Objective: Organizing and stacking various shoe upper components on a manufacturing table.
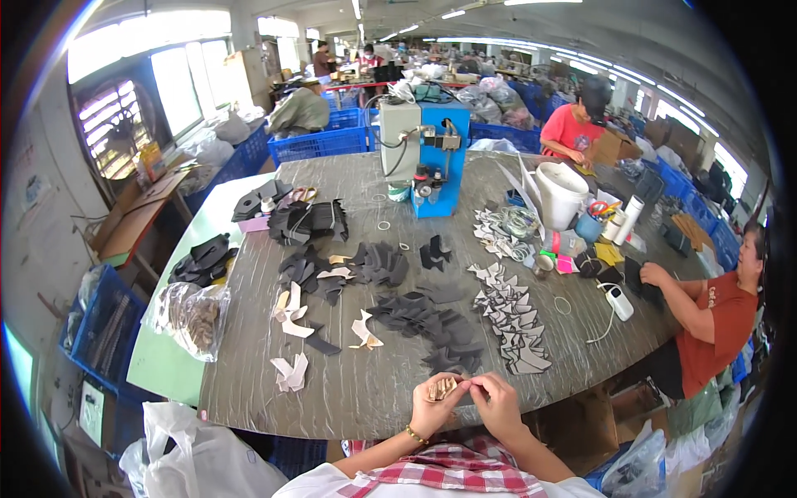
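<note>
My left hand (432,402) is closed round a small bundle of beige cut pieces (442,388) near the table's front edge. Beside it, my right hand (496,403) is pinched, its fingertips meeting those of the left; what lies between them is too small to make out. Just beyond my hands lies a fanned row of dark grey cut pieces (432,319). To its right runs a column of overlapping light grey pieces with dark edges (510,319). Several pale cut pieces (290,372) lie to the left, some beside black ones (307,222).
A blue machine with a gauge (440,158) stands at the table's far side. Right of it are a white bucket (561,195), a cup of tools (589,226) and a white device (618,301). Co-workers sit at the right and far right. A plastic bag (195,319) lies left.
</note>
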Demonstrator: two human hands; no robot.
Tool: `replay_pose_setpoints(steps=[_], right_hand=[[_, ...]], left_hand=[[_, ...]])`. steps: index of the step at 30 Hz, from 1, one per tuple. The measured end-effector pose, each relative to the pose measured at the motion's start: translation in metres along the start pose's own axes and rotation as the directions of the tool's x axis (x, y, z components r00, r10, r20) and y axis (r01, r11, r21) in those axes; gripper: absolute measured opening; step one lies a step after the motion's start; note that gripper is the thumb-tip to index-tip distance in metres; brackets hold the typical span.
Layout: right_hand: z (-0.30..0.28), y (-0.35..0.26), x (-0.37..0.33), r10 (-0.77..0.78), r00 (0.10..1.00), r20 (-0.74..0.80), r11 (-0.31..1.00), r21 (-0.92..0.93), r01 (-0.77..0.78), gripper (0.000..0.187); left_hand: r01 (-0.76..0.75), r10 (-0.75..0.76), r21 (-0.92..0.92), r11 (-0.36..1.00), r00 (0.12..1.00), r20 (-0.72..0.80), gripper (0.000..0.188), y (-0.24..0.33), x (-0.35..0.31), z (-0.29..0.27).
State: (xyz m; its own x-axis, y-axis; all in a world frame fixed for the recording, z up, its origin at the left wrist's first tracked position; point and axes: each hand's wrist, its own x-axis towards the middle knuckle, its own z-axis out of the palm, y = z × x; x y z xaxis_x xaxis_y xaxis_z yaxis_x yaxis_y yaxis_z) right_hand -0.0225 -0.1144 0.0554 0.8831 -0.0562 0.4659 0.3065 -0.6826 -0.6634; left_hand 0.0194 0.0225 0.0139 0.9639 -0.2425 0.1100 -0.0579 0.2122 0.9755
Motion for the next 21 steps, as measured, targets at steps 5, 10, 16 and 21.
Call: replay_pose_setpoints(steps=[5, 10, 16, 21], right_hand=[[-0.021, 0.016, -0.005, 0.044, 0.996, 0.076, 0.987, 0.149, -0.055, 0.011], [-0.045, 0.027, -0.024, 0.074, 0.993, 0.092, 0.974, 0.208, -0.092, 0.011], [-0.065, 0.028, -0.043, 0.196, 0.97, 0.141, 0.907, 0.351, -0.234, 0.012], [-0.061, 0.043, -0.047, 0.317, 0.885, 0.34, 0.615, 0.637, -0.465, 0.009]], left_hand=[[0.005, -0.008, 0.15, 0.989, 1.0, 0.017, 0.018, 0.006, -0.003, 0.018], [-0.052, 0.025, 0.239, 0.97, 0.993, 0.114, 0.018, 0.005, -0.012, 0.037], [0.091, -0.149, 0.226, 0.97, 0.955, 0.258, 0.013, 0.013, -0.016, 0.042], [0.118, -0.154, 0.195, 0.974, 0.972, 0.177, 0.004, 0.008, -0.01, 0.048]])
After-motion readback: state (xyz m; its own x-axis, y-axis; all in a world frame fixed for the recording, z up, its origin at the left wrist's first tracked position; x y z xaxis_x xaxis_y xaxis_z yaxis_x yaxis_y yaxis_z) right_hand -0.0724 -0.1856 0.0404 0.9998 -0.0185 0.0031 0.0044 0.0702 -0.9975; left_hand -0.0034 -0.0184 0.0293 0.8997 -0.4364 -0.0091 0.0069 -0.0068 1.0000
